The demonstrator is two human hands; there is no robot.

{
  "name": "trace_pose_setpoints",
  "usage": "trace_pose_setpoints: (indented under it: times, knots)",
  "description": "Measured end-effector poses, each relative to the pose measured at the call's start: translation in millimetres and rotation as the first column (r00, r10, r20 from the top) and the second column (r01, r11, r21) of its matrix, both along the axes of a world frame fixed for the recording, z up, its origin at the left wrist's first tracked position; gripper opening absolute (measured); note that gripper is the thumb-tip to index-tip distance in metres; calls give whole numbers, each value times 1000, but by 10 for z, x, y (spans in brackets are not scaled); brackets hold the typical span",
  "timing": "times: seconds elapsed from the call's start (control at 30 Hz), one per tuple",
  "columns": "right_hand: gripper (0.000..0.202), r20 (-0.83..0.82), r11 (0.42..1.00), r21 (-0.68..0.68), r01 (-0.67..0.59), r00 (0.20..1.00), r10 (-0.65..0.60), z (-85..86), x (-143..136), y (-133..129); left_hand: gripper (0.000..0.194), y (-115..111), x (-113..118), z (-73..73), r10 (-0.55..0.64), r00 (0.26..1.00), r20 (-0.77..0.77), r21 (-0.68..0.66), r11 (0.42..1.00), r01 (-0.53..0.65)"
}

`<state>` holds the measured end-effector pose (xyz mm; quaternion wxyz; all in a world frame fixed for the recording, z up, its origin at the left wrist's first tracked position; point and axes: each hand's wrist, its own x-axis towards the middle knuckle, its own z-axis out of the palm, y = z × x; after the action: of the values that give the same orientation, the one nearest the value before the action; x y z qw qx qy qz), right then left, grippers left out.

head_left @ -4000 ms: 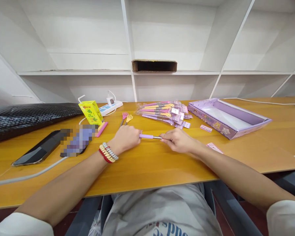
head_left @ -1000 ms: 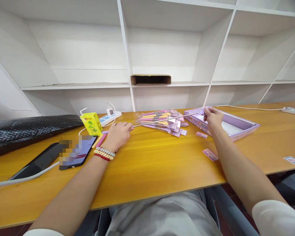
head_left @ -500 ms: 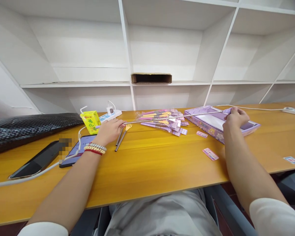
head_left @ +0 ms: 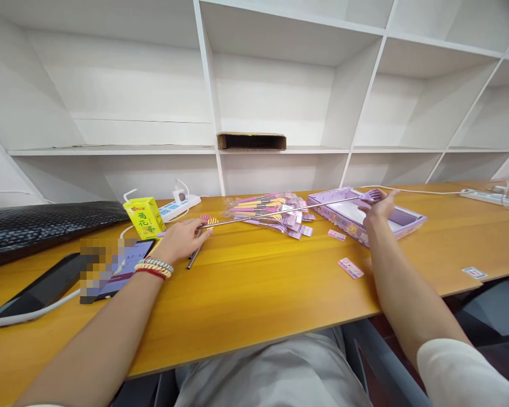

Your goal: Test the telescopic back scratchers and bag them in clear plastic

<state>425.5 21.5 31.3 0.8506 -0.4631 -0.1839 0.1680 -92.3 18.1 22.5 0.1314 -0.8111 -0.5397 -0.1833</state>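
Observation:
A long telescopic back scratcher (head_left: 271, 215) is stretched out across the desk, its thin metal rod running between both hands. My left hand (head_left: 181, 242) is closed around its handle end, beside a yellow drink carton. At the far end, the purple claw head (head_left: 371, 195) shows uncovered. My right hand (head_left: 378, 213) is right at that claw with thumb and fingers apart, above the purple display box (head_left: 343, 223). Shortened back scratchers (head_left: 196, 251) with pink and yellow claws lie by my left hand, partly covered by it. Behind the rod is a pile of bagged back scratchers (head_left: 275, 209).
The yellow carton (head_left: 144, 217), a power strip (head_left: 180, 208), a phone (head_left: 38, 288) and a tablet (head_left: 127, 268) crossed by a white cable are on the left. Small pink cards (head_left: 350, 268) lie near the box. White shelves (head_left: 275, 96) rise behind the desk (head_left: 237, 299).
My right hand's fingers have opened from the claw head, which is now exposed. The left hand still grips the handle. The whole view has shifted slightly.

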Motion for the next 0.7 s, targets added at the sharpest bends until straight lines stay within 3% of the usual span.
trace_pose_setpoints:
  times: [0.13,0.47,0.7]
  knots:
    - [55,36,991,77,-108,994,106,-4,-48,-7,49,-2,5,-35,28,1000,-2,-8,1000,-28]
    - [59,39,988,31,-152,988,151,-90,-177,51,44,-41,18,-17,172,981,-89,11,985,-172]
    - [58,46,952,133,-275,961,271,-21,-220,-36,42,-21,-68,32,266,953,-143,-23,962,-272]
